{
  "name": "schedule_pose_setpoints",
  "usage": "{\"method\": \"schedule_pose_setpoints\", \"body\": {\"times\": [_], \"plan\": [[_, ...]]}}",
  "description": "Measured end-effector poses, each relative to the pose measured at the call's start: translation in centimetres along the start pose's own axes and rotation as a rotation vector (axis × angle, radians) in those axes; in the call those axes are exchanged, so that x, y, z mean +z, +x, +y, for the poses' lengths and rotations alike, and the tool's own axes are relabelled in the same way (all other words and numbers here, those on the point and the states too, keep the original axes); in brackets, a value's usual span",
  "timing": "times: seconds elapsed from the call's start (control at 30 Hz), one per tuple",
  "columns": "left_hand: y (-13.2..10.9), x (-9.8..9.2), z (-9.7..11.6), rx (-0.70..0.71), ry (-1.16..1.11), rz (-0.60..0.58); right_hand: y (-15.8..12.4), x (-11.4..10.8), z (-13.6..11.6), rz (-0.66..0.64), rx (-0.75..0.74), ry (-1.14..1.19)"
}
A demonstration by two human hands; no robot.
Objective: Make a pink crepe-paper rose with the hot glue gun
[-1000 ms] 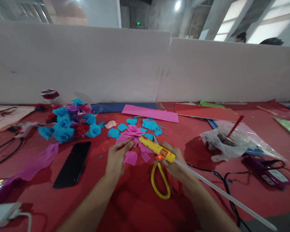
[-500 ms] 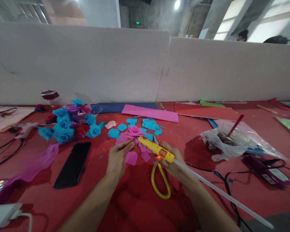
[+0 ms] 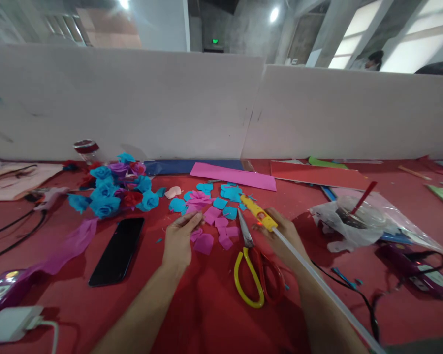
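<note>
My right hand (image 3: 283, 235) is closed around a yellow glue gun (image 3: 259, 213) with a long white glue stick (image 3: 317, 280) trailing back over my forearm; its nozzle points away toward the blue paper petals (image 3: 221, 196). My left hand (image 3: 179, 240) rests on the red table with fingers pressed together on a small pink paper petal (image 3: 196, 231). Loose pink petals (image 3: 216, 226) and a pink paper flower (image 3: 198, 198) lie just beyond it. Yellow and red handled scissors (image 3: 254, 268) lie between my hands.
A bunch of blue, purple and red paper roses (image 3: 114, 191) sits at left, a black phone (image 3: 117, 250) beside it. Pink paper sheet (image 3: 232, 175), red sheet (image 3: 317, 174), a plastic bag with a cup (image 3: 354, 216), cables and chargers (image 3: 413, 263) lie around. A white partition (image 3: 170, 98) backs the table.
My right hand swung the glue gun away from my left hand, to the right and farther out, uncovering the scissors. The left hand stayed near the pink petals.
</note>
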State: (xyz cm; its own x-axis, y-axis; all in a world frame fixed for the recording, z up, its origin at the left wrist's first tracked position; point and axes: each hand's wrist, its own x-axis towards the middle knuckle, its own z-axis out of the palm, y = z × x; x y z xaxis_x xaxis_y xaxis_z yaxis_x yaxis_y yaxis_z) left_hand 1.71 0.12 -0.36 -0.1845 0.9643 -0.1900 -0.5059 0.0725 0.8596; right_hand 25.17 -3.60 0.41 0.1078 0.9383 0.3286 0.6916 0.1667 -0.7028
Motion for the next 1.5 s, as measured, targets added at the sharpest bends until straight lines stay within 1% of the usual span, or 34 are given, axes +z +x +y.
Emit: {"method": "schedule_pose_setpoints", "body": {"times": [0.1,0.17,0.27,0.33,0.37,0.43,0.47,0.53,0.6,0.63,0.7,0.77,0.83,0.97,1.07,1.27,1.5], "plan": [[0.3,-0.2,0.0,-0.007,-0.023,0.003,0.5,-1.1,2.3,0.006,0.012,-0.432],[0.3,-0.2,-0.1,-0.017,-0.03,-0.009,0.6,-1.5,3.7,0.0,0.002,-0.617],[0.2,-0.2,-0.1,-0.018,-0.046,-0.042,0.7,-1.9,4.8,-0.063,0.008,-0.742],[0.0,-0.1,-0.1,-0.017,-0.066,-0.054,0.8,-1.9,4.4,-0.089,0.049,-0.776],[0.0,-0.1,-0.1,-0.014,-0.074,-0.056,0.7,-1.9,3.7,-0.071,0.064,-0.781],[-0.2,0.0,0.0,-0.011,-0.082,-0.064,0.5,-1.4,1.3,0.023,0.041,-0.722],[-0.3,0.1,0.0,-0.013,-0.082,-0.074,0.3,-1.0,-0.3,0.077,-0.025,-0.639],[-0.6,0.3,0.0,-0.024,-0.088,-0.108,0.0,0.2,-3.9,0.112,-0.188,-0.365],[-1.0,0.3,-0.1,-0.044,-0.101,-0.161,0.0,1.8,-7.1,0.151,-0.274,-0.157],[-1.1,0.4,-0.1,-0.044,-0.107,-0.191,0.1,2.5,-8.3,0.172,-0.305,-0.104],[-1.4,0.4,-0.2,-0.031,-0.102,-0.249,0.5,3.6,-9.7,0.201,-0.314,-0.032],[-1.5,0.4,-0.3,-0.02,-0.078,-0.286,1.0,4.1,-9.9,0.231,-0.296,0.024],[-1.6,0.4,-0.3,-0.032,-0.057,-0.298,1.3,3.9,-9.5,0.259,-0.294,0.058],[-1.5,0.5,-0.4,-0.063,-0.051,-0.286,1.3,3.5,-8.8,0.266,-0.403,0.077],[-1.5,0.5,-0.4,-0.063,-0.03,-0.287,1.0,3.7,-8.7,0.27,-0.48,0.105],[-1.6,0.6,-0.2,-0.015,0.003,-0.347,0.8,3.9,-8.8,0.298,-0.552,0.076],[-1.9,0.8,-0.2,-0.002,0.001,-0.364,0.7,3.7,-8.7,0.345,-0.62,0.038]]}}
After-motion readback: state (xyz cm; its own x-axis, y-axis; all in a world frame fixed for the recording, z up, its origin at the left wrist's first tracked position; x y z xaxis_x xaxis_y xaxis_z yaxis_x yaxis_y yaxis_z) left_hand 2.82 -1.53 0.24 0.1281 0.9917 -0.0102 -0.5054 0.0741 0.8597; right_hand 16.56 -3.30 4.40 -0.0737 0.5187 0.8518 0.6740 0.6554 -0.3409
